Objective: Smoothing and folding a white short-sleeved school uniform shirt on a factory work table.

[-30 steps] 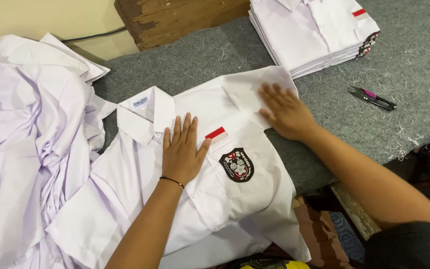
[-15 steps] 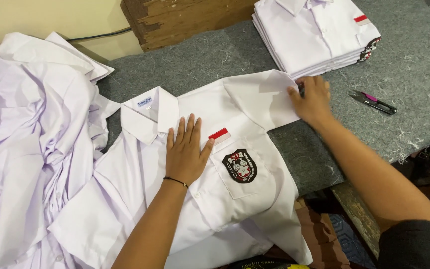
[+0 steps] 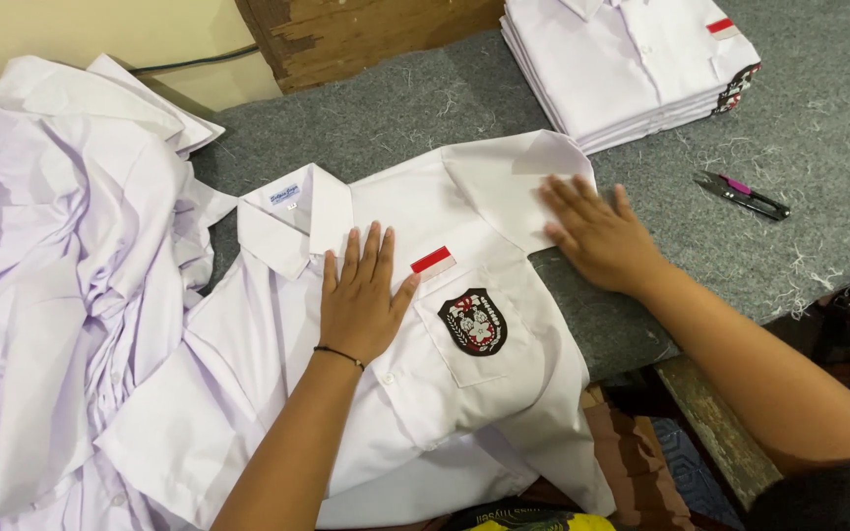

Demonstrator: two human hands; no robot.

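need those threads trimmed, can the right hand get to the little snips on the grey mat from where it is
Probably yes. The right hand lies flat and empty on the shirt sleeve, and the snips lie in the open on the grey mat beside it, with only loose threads between.

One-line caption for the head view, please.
Left hand presses a white uniform shirt flat on grey felt table; right hand smooths its folded sleeve.

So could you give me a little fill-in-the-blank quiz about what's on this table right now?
1. The left hand lies flat on a white ____ with a crest patch.
2. The right hand presses on that garment's folded ____.
3. The thread snips have a ____ handle.
4. The folded stack lies on a grey ____ surface.

Missing words: shirt; sleeve; pink; felt
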